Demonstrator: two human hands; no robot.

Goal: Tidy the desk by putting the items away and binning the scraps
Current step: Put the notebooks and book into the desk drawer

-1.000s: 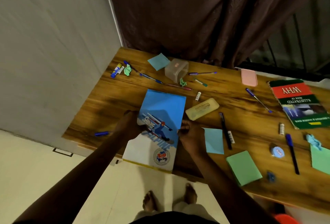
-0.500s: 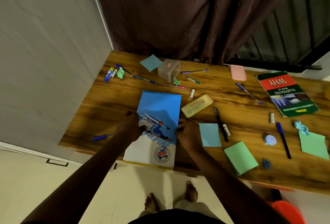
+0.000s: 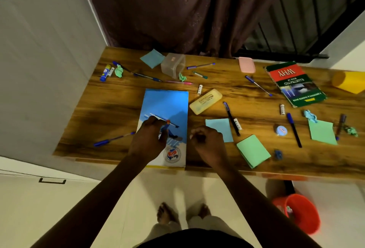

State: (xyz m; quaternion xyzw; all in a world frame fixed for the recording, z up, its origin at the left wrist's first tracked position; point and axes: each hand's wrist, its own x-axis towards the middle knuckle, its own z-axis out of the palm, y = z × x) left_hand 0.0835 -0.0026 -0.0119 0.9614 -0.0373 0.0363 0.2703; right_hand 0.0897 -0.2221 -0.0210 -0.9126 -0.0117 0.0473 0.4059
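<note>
A blue notebook [image 3: 167,101] with a skier on its cover lies flat at the desk's [image 3: 110,109] front edge, its near end just over the rim. My left hand [image 3: 147,139] rests on the cover with bent fingers. Just right of the notebook, my right hand [image 3: 206,142] is curled and holds nothing I can see. Crumpled green scraps [image 3: 119,71] [image 3: 182,76] [image 3: 351,130] and a blue scrap [image 3: 310,115] lie among several pens. On the floor at the right stands an orange bin [image 3: 296,212].
A clear box [image 3: 173,67] on its side, a yellow pencil case [image 3: 205,103], a green book [image 3: 294,83], a pink case [image 3: 246,65], a yellow cup [image 3: 347,81], green pads [image 3: 252,151] and blue notes [image 3: 219,129] are spread over the desk. A wall runs along the left.
The notebook has slid further onto the desk. My left hand moved from its left edge onto the cover, and my right hand let go of its right edge.
</note>
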